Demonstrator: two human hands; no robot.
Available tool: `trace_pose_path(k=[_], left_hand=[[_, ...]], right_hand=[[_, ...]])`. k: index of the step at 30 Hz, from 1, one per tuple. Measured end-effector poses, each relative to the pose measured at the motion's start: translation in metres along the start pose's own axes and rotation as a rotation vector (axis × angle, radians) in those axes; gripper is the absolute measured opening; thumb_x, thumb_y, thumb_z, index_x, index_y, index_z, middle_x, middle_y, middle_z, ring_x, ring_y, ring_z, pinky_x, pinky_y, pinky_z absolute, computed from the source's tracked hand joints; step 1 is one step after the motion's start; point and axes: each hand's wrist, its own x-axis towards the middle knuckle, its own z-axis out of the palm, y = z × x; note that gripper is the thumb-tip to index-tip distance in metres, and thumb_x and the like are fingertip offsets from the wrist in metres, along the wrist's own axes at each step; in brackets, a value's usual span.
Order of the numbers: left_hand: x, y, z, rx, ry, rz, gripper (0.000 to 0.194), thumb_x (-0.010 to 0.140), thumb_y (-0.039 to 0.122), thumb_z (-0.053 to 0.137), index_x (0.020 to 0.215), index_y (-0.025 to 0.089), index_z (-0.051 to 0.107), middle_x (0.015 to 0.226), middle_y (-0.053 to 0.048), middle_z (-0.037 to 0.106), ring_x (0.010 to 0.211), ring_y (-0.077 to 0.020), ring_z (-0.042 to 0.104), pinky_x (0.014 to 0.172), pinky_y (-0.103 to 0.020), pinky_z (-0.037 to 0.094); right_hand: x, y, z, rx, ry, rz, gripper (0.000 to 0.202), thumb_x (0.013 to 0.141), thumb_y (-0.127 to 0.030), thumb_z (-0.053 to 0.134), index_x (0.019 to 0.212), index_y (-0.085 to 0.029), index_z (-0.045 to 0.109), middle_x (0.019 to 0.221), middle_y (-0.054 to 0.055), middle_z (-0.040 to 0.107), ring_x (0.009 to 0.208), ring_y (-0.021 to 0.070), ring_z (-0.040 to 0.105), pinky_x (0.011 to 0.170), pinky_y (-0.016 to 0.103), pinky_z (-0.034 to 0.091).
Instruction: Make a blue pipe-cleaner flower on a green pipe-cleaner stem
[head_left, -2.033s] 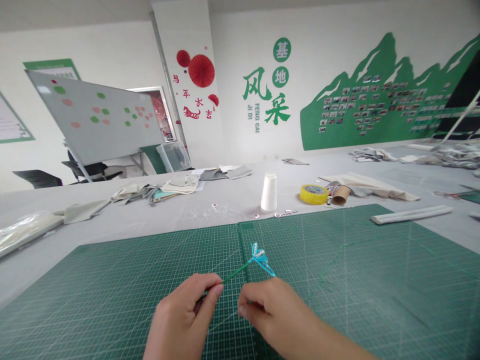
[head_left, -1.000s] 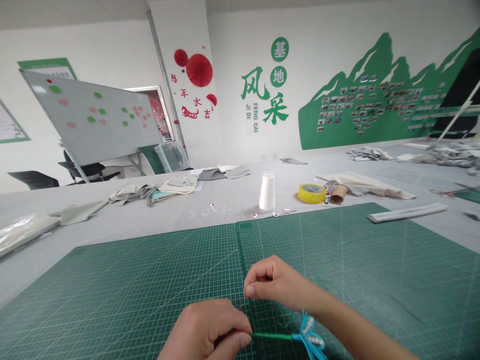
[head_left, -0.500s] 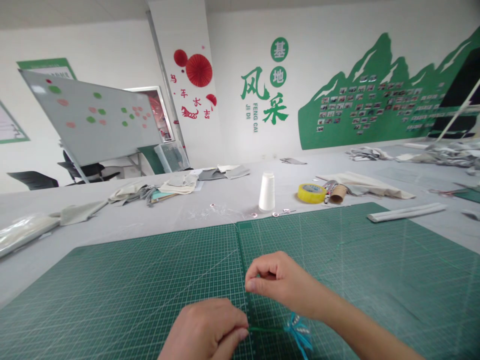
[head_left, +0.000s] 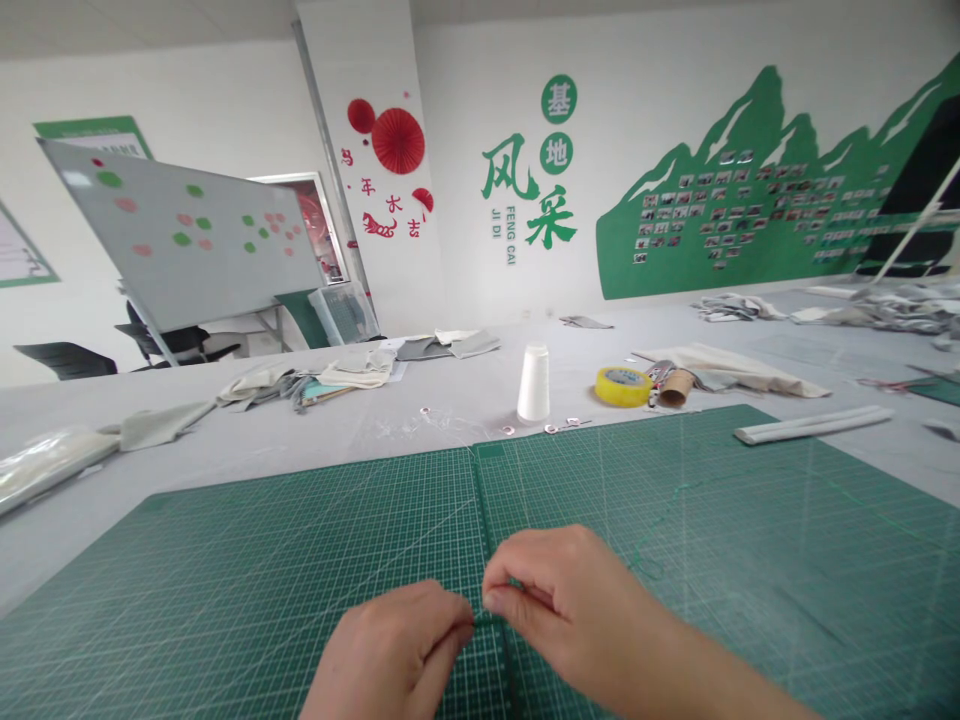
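My left hand is closed in a pinch at the lower middle, low over the cutting mat. Between its fingertips and my right hand shows a short bit of thin green stem. My right hand is closed too, thumb against fingers, close beside the left fingertips. A fine green thread trails over the mat to behind my right hand, and a trace of green shows within its curled fingers. The blue tassel-like end of the stem is hidden behind my right hand and wrist.
Two green cutting mats lie side by side under my hands. Beyond them stand a white thread cone, a yellow tape roll and a cardboard tube. A rolled cloth rests at the right; fabric pieces lie at the left.
My right hand has come down and nearer, now covering the blue tassel-like end. My left hand has shifted slightly up and left, still pinching the stem.
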Motion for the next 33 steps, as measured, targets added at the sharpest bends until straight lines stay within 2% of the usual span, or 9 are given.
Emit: trace_pose_path(k=[8, 12, 15, 17, 21, 25, 29, 33], left_hand=[[-0.001, -0.006, -0.003, -0.041, 0.117, -0.099, 0.024, 0.094, 0.022, 0.044, 0.083, 0.024, 0.066, 0.076, 0.001, 0.069, 0.068, -0.0168, 0.066, 0.061, -0.023, 0.049], [-0.002, -0.010, -0.002, -0.096, 0.190, -0.146, 0.020, 0.093, 0.025, 0.048, 0.087, 0.025, 0.067, 0.081, 0.001, 0.072, 0.071, -0.0170, 0.068, 0.064, -0.022, 0.052], [-0.002, -0.011, -0.002, -0.123, 0.234, -0.194, 0.018, 0.091, 0.027, 0.051, 0.088, 0.026, 0.069, 0.085, 0.001, 0.073, 0.076, -0.0185, 0.070, 0.068, -0.024, 0.054], [-0.002, -0.012, -0.003, -0.149, 0.256, -0.234, 0.018, 0.091, 0.028, 0.053, 0.088, 0.026, 0.070, 0.087, 0.001, 0.074, 0.080, -0.0191, 0.070, 0.070, -0.025, 0.054], [-0.001, -0.013, -0.006, -0.229, 0.277, -0.278, 0.017, 0.090, 0.031, 0.055, 0.087, 0.026, 0.070, 0.086, 0.003, 0.075, 0.080, -0.0192, 0.070, 0.070, -0.025, 0.054], [0.000, -0.013, -0.008, -0.303, 0.270, -0.268, 0.017, 0.089, 0.031, 0.055, 0.084, 0.025, 0.070, 0.079, 0.003, 0.074, 0.075, -0.0182, 0.069, 0.066, -0.023, 0.053], [0.001, -0.012, -0.009, -0.385, 0.252, -0.227, 0.018, 0.088, 0.029, 0.055, 0.080, 0.024, 0.070, 0.074, 0.002, 0.072, 0.070, -0.0171, 0.067, 0.063, -0.022, 0.052], [0.001, -0.011, -0.009, -0.466, 0.213, -0.209, 0.019, 0.088, 0.029, 0.056, 0.077, 0.024, 0.070, 0.071, 0.002, 0.071, 0.067, -0.0164, 0.065, 0.063, -0.021, 0.051]], right_hand=[[-0.005, -0.006, 0.012, -0.236, -0.072, -0.068, 0.022, 0.083, -0.016, 0.057, 0.061, -0.019, 0.056, 0.056, -0.002, 0.064, 0.048, 0.0113, 0.053, 0.044, 0.025, 0.022], [-0.003, -0.007, 0.026, -0.393, -0.162, -0.066, 0.012, 0.077, -0.011, 0.057, 0.068, -0.017, 0.060, 0.060, 0.002, 0.070, 0.045, 0.0140, 0.057, 0.041, 0.028, 0.014], [-0.001, -0.010, 0.032, -0.477, -0.256, -0.013, 0.009, 0.075, -0.010, 0.056, 0.074, -0.016, 0.063, 0.065, 0.005, 0.074, 0.045, 0.0167, 0.061, 0.039, 0.029, 0.011], [-0.001, -0.010, 0.034, -0.472, -0.267, 0.030, 0.011, 0.076, -0.011, 0.055, 0.078, -0.016, 0.064, 0.066, 0.006, 0.074, 0.046, 0.0177, 0.062, 0.039, 0.029, 0.011], [-0.001, -0.005, 0.037, -0.349, -0.189, 0.102, 0.013, 0.080, -0.012, 0.052, 0.083, -0.018, 0.064, 0.066, 0.004, 0.073, 0.048, 0.0164, 0.060, 0.041, 0.027, 0.014], [-0.002, 0.007, 0.043, -0.151, -0.083, 0.174, 0.014, 0.083, -0.015, 0.051, 0.077, -0.021, 0.063, 0.062, 0.001, 0.068, 0.050, 0.0141, 0.055, 0.045, 0.025, 0.022], [-0.001, 0.020, 0.051, 0.126, -0.062, 0.221, 0.016, 0.084, -0.016, 0.051, 0.073, -0.021, 0.062, 0.063, -0.002, 0.061, 0.057, 0.0131, 0.052, 0.053, 0.024, 0.032], [0.003, 0.033, 0.054, 0.417, -0.042, 0.236, 0.015, 0.084, -0.020, 0.054, 0.071, -0.019, 0.061, 0.066, -0.003, 0.052, 0.064, 0.0136, 0.048, 0.060, 0.024, 0.036]])
